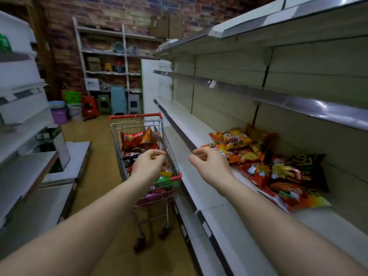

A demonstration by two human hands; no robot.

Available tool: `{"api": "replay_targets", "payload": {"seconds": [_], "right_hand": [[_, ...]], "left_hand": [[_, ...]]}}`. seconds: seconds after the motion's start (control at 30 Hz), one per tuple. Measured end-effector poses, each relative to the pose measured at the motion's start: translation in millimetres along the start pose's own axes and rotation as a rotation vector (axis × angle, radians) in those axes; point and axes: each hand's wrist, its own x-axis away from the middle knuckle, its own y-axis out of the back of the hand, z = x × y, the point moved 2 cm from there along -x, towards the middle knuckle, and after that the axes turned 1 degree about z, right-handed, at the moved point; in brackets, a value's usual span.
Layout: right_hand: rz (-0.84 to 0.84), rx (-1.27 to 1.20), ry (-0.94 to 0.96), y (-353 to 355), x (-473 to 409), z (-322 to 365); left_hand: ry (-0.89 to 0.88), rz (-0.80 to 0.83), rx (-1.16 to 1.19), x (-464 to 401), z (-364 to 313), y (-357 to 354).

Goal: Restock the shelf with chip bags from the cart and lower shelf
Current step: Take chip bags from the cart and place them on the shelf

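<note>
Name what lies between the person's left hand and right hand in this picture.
In the head view, the cart's wire side and the shelf's front edge lie between left hand and right hand; no bag.

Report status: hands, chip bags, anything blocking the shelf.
Left hand over the cart, loosely curled, empty. Right hand at the shelf edge, empty. Chip bags lying flat on shelf. Nothing blocking.

Two bare forearms reach into view from the bottom edge, uncovered from elbow to wrist, with no sleeve showing anywhere along them. The left hand (148,163) and the right hand (209,162) are gloveless, and neither wrist carries a watch, band or bracelet. The fingers (199,154) bear no rings that can be made out.
</note>
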Motion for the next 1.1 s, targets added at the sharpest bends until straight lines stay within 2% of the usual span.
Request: {"api": "replay_targets", "payload": {"seconds": [0.23,0.63,0.8,1.1], "right_hand": [[0.166,-0.104,-0.009,-68,-94,-39],[0.371,-0.237,-0.158,-181,-238,-105],[0.443,-0.318,-0.271,-243,-287,-113],[0.436,-0.321,-0.431,-366,-412,-115]], "left_hand": [[0.095,-0.142,-0.011,-86,50,-2],[0.335,-0.272,0.168,-215,122,-6],[0.404,-0.277,0.179,-278,163,10],[0.543,-0.198,0.207,-433,235,38]]}}
